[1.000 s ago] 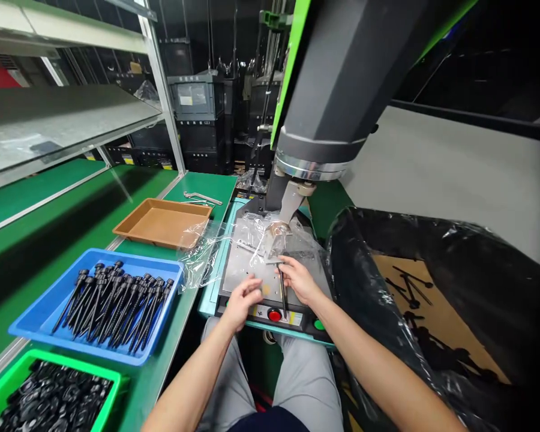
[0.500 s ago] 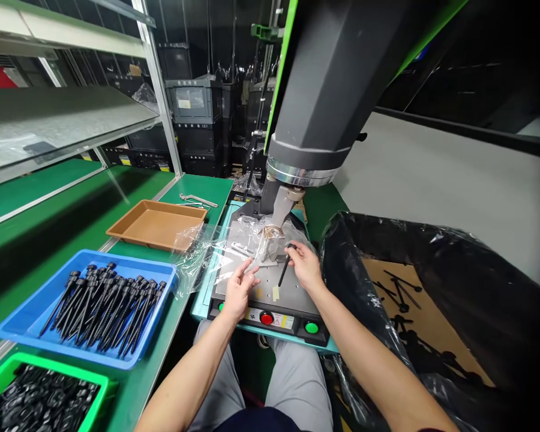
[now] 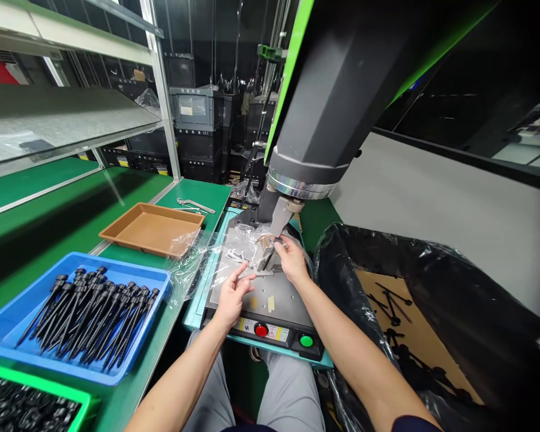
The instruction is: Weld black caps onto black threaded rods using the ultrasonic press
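Observation:
My right hand (image 3: pixel 290 259) is closed on a thin black pin (image 3: pixel 267 259), holding it upright at the metal fixture (image 3: pixel 263 264) under the machine's horn (image 3: pixel 281 216). My left hand (image 3: pixel 232 292) rests on the grey machine plate (image 3: pixel 288 300) just left of the fixture, its fingers pinched together near the plastic film (image 3: pixel 216 252); what they hold, if anything, I cannot make out.
A blue tray (image 3: pixel 9 318) of several black pins sits at the left, a green bin (image 3: pixel 72 399) of black parts below it, a brown tray (image 3: pixel 150 229) behind. Red (image 3: pixel 261 329) and green (image 3: pixel 306 341) buttons line the machine's front. A black-lined box (image 3: pixel 414 300) with finished pins stands right.
My right hand lifted the black pin off the plate and carried it forward to the fixture under the horn. My left hand moved forward a little too.

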Motion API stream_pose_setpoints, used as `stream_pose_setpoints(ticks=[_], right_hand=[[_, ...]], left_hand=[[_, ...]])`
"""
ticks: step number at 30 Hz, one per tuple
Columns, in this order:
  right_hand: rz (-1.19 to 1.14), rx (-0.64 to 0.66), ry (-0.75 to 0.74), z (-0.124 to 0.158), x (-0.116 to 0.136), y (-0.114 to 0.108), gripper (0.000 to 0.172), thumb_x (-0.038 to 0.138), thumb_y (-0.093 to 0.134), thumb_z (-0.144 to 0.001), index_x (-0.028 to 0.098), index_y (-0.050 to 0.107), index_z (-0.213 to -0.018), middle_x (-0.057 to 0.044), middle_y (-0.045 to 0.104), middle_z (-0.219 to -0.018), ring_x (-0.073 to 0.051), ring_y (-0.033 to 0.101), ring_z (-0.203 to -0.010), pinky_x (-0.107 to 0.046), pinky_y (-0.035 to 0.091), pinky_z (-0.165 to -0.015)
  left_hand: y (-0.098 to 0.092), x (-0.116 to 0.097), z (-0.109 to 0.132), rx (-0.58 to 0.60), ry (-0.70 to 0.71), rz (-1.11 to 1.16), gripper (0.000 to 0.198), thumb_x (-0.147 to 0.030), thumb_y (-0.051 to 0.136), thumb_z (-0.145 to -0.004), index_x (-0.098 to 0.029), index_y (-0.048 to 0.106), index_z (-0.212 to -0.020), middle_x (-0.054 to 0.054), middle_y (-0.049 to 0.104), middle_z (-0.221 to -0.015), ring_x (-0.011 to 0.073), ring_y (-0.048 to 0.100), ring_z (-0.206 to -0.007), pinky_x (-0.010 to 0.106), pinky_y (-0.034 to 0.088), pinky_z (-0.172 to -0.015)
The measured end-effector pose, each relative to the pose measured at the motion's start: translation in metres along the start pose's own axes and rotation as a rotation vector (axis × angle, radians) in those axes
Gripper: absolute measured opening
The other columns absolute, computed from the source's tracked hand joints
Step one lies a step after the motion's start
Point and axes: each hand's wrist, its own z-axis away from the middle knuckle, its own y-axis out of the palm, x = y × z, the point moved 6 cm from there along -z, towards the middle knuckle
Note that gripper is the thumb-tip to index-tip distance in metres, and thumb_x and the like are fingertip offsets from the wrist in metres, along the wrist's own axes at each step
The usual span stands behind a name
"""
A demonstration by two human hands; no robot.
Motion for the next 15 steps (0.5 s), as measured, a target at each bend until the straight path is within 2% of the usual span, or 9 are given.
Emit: stream_pose_setpoints(ticks=[2,5,12,15], right_hand=[[-0.041,0.027,0.016,-0.005,-0.003,0.006,0.043,0.046,0.06,-0.081,0.019,0.065,-0.116,-0.009,0.069,-0.113,-0.026,0.063,-0.1,-0.04,0.047,-0.092],[-0.083,0.028,0.095,-0.01,-0.011,0.012,0.044,0.046,0.065,-0.076,0.02,0.066,-0.111,-0.008,0.07,-0.112,-0.027,0.062,-0.102,-0.041,0.045,-0.094],[-0.195,0.168,0.212,-0.015,-0.018,0.013,0.049,0.051,0.069,-0.071,0.021,0.067,-0.109,-0.007,0.07,-0.11,-0.026,0.063,-0.099,-0.038,0.049,-0.086],[-0.21,0.163,0.241,-0.016,-0.021,0.008,0.046,0.053,0.067,-0.072,0.022,0.07,-0.106,-0.006,0.069,-0.11,-0.027,0.061,-0.103,-0.037,0.049,-0.085]], left_hand=[[-0.001,0.0,0.0,-0.009,-0.004,0.001,0.048,-0.039,0.068,-0.081,-0.027,0.06,-0.127,0.009,0.042,-0.15,0.0265,0.058,-0.119,0.03,0.055,-0.079],[-0.002,0.0,0.0,-0.017,-0.007,0.009,0.048,-0.039,0.069,-0.08,-0.026,0.06,-0.126,0.01,0.043,-0.15,0.0262,0.059,-0.117,0.029,0.055,-0.078],[-0.005,-0.003,-0.001,-0.019,0.0,-0.012,0.05,-0.04,0.07,-0.079,-0.025,0.061,-0.125,0.011,0.046,-0.147,0.0264,0.061,-0.114,0.03,0.056,-0.076],[-0.007,-0.003,-0.001,-0.024,-0.006,-0.013,0.049,-0.039,0.071,-0.078,-0.024,0.062,-0.124,0.012,0.047,-0.146,0.0268,0.061,-0.114,0.03,0.056,-0.076]])
